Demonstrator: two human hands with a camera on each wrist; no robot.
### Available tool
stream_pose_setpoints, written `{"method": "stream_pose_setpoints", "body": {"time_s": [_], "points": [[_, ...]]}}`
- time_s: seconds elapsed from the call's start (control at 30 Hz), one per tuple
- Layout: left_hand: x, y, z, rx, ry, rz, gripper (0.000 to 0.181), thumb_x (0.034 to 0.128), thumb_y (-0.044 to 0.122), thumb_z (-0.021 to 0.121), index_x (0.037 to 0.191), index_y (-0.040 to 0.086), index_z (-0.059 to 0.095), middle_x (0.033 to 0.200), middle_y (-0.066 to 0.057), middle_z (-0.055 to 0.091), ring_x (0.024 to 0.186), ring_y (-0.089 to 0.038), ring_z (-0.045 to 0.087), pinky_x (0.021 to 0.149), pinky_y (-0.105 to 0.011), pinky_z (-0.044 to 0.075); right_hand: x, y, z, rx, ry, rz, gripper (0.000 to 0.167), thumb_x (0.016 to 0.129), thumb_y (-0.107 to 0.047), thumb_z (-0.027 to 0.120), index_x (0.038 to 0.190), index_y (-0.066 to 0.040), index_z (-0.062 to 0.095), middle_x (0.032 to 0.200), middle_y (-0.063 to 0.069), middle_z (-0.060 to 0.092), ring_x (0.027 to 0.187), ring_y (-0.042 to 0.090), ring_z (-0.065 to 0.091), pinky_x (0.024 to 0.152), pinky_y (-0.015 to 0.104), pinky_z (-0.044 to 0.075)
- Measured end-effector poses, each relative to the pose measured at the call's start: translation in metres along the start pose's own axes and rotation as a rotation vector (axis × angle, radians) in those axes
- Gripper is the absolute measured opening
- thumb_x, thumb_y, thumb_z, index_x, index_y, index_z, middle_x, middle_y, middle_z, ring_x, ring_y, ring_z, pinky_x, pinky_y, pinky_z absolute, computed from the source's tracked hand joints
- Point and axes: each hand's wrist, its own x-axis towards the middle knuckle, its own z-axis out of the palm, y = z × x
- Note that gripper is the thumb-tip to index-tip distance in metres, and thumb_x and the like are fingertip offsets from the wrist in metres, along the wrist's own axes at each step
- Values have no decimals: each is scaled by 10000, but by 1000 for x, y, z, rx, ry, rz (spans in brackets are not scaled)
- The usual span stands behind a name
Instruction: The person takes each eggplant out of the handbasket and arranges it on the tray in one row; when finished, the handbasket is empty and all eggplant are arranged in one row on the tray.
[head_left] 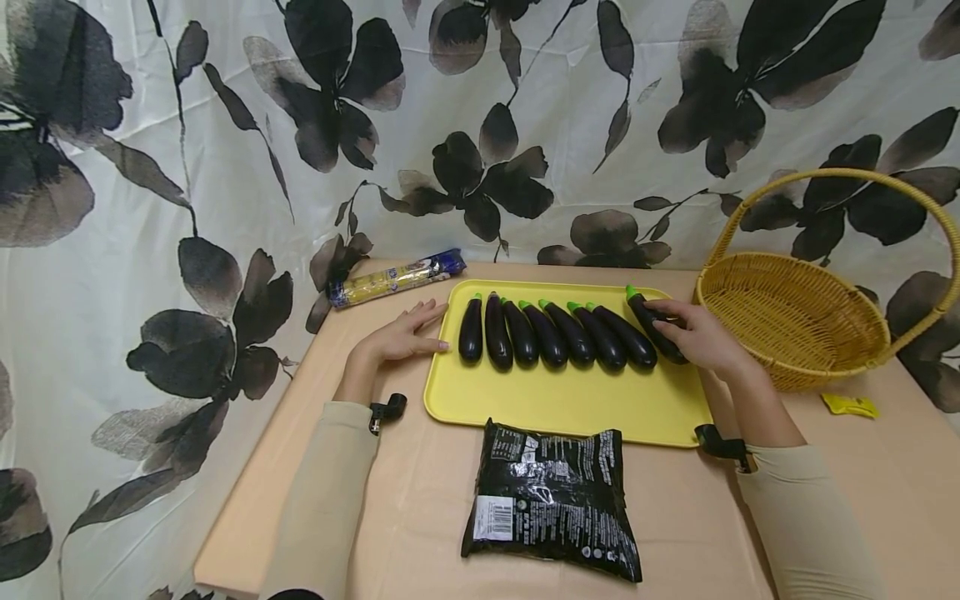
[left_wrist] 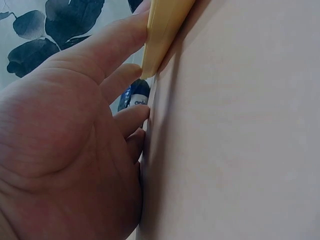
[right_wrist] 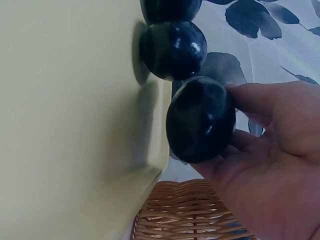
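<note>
Several dark eggplants [head_left: 551, 337] with green tips lie side by side in a row on a yellow tray [head_left: 525, 408]. My right hand [head_left: 697, 333] grips the rightmost eggplant [head_left: 651, 325] between thumb and fingers, near the tray's right edge. In the right wrist view this eggplant [right_wrist: 201, 120] appears raised off the tray surface, beside another eggplant [right_wrist: 175, 50]. My left hand [head_left: 401, 337] has its fingers spread and touches the tray's left edge; the left wrist view shows its fingertips against the tray's side [left_wrist: 167, 30].
A wicker basket [head_left: 795, 312] with a tall handle stands right of the tray. A black printed packet [head_left: 555, 500] lies in front of it. A long yellow-and-blue package [head_left: 397, 279] lies at the back left, a small yellow packet [head_left: 850, 406] at the right. A floral curtain [head_left: 480, 108] hangs behind.
</note>
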Motion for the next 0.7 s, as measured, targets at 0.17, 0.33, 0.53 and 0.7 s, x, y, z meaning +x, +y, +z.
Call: {"method": "stream_pose_setpoints", "body": {"time_s": [0.17,0.33,0.53,0.7], "points": [[0,0,0,-5,-2,-8,926,923,562,736,1669,282,264,1769,-88,56,1638,-306,-52,1325,-549,-59,2,4,2,-5,-36,20,442,1123,-202,470,1531,-33,495,1562,282,457,1347,394,492,1045,493,462],[0,0,0,-4,-3,-7,928,924,551,741,1669,270,266,1768,-98,57,1637,-317,-52,1322,-559,-62,4,9,3,-44,-89,15,444,1131,-185,436,1544,-27,475,1542,294,473,1319,398,504,1037,521,447],[1,-1,0,-10,0,-1,920,926,550,741,1668,273,270,1768,-93,64,1638,-306,-51,1321,-558,-67,4,11,4,-57,-116,-10,429,1116,-94,432,1527,16,480,1513,308,502,1374,445,489,1110,572,416],[2,-2,0,-8,-1,-4,922,922,556,743,1666,282,273,1768,-88,66,1639,-301,-50,1323,-554,-65,4,10,4,-59,-125,-19,434,1112,-90,447,1531,24,471,1520,311,494,1389,450,480,1113,571,412]]}}
